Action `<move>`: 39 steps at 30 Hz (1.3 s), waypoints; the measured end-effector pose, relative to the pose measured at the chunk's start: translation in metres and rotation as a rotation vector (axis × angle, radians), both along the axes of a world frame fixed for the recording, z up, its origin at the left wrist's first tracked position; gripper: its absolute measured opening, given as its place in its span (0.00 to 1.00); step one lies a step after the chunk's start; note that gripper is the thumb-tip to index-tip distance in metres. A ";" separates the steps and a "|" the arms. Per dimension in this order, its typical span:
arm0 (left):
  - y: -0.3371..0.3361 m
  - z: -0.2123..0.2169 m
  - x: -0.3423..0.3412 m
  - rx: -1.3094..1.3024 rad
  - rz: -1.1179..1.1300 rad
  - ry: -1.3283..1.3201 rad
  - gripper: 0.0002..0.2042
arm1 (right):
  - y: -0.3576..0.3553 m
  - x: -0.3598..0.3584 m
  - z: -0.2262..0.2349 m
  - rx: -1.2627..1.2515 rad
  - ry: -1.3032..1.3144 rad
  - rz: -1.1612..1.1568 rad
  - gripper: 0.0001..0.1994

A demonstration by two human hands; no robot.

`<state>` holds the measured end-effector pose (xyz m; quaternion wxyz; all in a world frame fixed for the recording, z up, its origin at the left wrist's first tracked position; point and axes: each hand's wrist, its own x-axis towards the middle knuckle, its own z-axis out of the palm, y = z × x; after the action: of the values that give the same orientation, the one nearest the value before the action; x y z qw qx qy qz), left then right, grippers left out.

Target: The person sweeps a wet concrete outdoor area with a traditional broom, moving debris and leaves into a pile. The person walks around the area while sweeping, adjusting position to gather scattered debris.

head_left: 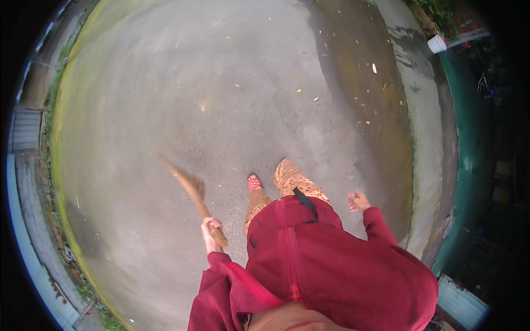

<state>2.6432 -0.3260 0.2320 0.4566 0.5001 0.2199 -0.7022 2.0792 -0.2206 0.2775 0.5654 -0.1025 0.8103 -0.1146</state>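
1. The broom (193,190) is in my left hand (210,227): the brush end reaches forward and leftward of my grip, and a short stub of the narrow end pokes out behind it.
2. I judge it light, easy for one arm to swing. The bound narrow part should be stiff, the spread fibres springy and yielding; it seems neither fragile nor very slippery, unless damp.
3. The place to hold it is where my hand is, round the narrow part, clear of the fibres.
4. It looks tan-brown and straw-like, slim at my fist and fanning out beyond, its far tip smeared by blur.
5. My left fingers are wrapped closed about it. My right hand (359,202), well apart to the right, has curled fingers with nothing visible in them; how tightly they close I cannot tell.
6. Between my hands are my maroon jacket (342,265), patterned trousers (298,179) and a red shoe (254,181).
7. Ahead of both hands stretches grey pavement (193,121), dotted with small yellow leaves (298,90).
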 end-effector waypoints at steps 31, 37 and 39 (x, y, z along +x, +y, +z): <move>-0.343 -0.061 -0.610 -0.225 -1.297 -0.117 0.24 | -0.086 -0.167 -0.027 -0.070 -0.082 -0.712 0.09; -0.380 -0.080 -0.681 0.353 -0.949 0.355 0.16 | -0.059 -0.152 -0.062 -0.136 0.069 -0.872 0.10; -0.394 -0.046 -0.694 0.323 -1.046 0.365 0.09 | -0.052 -0.140 -0.088 -0.219 0.187 -0.793 0.10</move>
<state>1.9488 -0.7204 0.1860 -0.0787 0.4764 0.1229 -0.8670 1.9394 -0.2726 0.1896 0.3874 0.1479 0.8177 -0.3992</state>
